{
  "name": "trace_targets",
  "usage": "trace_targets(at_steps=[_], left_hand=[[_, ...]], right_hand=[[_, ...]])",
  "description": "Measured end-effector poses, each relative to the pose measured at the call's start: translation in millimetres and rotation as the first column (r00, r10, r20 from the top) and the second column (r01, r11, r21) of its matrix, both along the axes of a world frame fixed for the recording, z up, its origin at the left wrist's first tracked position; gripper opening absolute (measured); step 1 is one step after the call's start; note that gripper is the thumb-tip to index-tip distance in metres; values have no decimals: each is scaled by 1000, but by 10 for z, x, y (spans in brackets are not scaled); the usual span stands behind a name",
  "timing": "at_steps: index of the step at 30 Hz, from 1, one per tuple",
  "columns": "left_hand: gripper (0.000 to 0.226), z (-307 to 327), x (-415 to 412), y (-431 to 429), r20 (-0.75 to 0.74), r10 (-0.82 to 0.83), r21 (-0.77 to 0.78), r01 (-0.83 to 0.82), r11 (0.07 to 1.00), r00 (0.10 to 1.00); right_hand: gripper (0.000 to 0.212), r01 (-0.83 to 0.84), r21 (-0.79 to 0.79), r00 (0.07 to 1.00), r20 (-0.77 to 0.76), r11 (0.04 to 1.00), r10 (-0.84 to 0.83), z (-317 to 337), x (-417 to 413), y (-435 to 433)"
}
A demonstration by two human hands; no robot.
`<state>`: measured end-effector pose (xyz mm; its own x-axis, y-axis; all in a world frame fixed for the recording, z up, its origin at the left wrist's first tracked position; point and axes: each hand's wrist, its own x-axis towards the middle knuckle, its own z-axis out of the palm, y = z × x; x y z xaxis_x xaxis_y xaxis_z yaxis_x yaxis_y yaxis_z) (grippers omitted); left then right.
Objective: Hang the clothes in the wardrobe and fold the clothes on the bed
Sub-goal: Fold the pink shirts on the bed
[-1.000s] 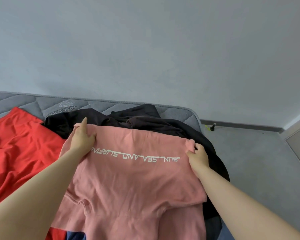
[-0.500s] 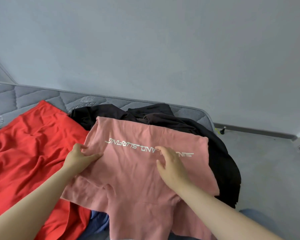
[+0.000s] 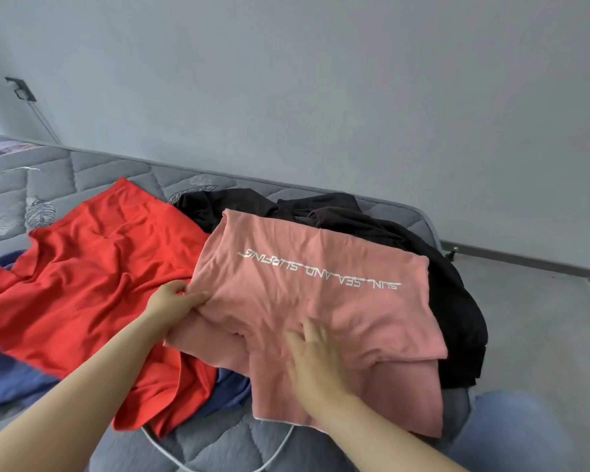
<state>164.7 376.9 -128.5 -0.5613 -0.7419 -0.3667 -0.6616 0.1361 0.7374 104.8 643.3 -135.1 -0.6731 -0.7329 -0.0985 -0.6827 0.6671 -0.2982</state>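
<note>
- While I am watching through the head camera, the pink shirt is lying on the bed straight ahead of both hands. It is resting partly over the black clothes and overlapping the red garment.
- Its printed line is running left to right across my view, so I am judging the long axis as crosswise.
- My left hand is pinching the shirt's left edge, and my right hand is pressing flat, fingers spread, on the near middle.
- I am seeing the hands apart, with the right one nearer the centre, so I am expecting a fold carried from the left edge across.
</note>
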Motion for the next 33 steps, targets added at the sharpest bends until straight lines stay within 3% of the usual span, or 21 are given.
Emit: trace_targets(at_steps=[2,5,7,10,11,12,13,15,17,20,22,26,29,31,33], left_hand=[[23,66,24,22,-60,68,71,-63,995,996],[33,194,46,93,-140,154,86,-143,986,978],[34,337,42,160,-208,202,250,-148,957,957],[25,574,-30,314,-288,176,404,-47,913,941],[26,651,-59,392,-329,120,361,7,933,937],[30,730,-89,460,-350,9,223,73,972,937],[34,823,-116,522,-308,-158,-14,162,987,938],[34,1019,-181,645,-24,-414,-477,354,804,910],[31,1234,-283,809,58,-468,-565,416,713,882],[37,1467,-459,1201,-203,-472,-328,395,858,858],[46,1497,-602,1506,-310,-490,-209,444,871,815],[53,1367,-898,2219,-264,-637,-220,598,771,724],[54,1081,-993,2744,-227,-707,-67,713,698,670],[57,880,-999,2987,-198,-733,105,757,645,651],[48,721,-1005,3041,-197,-699,148,726,672,687]], right_hand=[[35,113,-71,994,19,991,-112,-15,95,12],[41,165,-41,971,184,985,-155,-89,80,89],[44,193,-71,946,280,979,-166,-102,-5,103],[46,371,-142,781,583,918,-225,-34,-119,133],[46,443,-162,694,684,882,-223,-2,-167,169],[45,502,-174,625,750,847,-216,30,-223,226],[43,548,-177,580,785,818,-218,61,-288,301],[38,621,-172,509,830,764,-227,144,-413,481],[35,679,-163,438,873,716,-217,256,-515,688],[29,761,-179,352,921,624,-165,426,-659,1012],[25,796,-193,323,937,573,-134,524,-755,1222],[18,871,-235,314,941,431,-123,628,-1002,1635],[19,923,-244,297,944,298,-147,597,-1185,1920],[20,940,-212,265,947,269,-180,528,-1266,2074],[20,937,-153,233,943,314,-239,430,-1295,2162]])
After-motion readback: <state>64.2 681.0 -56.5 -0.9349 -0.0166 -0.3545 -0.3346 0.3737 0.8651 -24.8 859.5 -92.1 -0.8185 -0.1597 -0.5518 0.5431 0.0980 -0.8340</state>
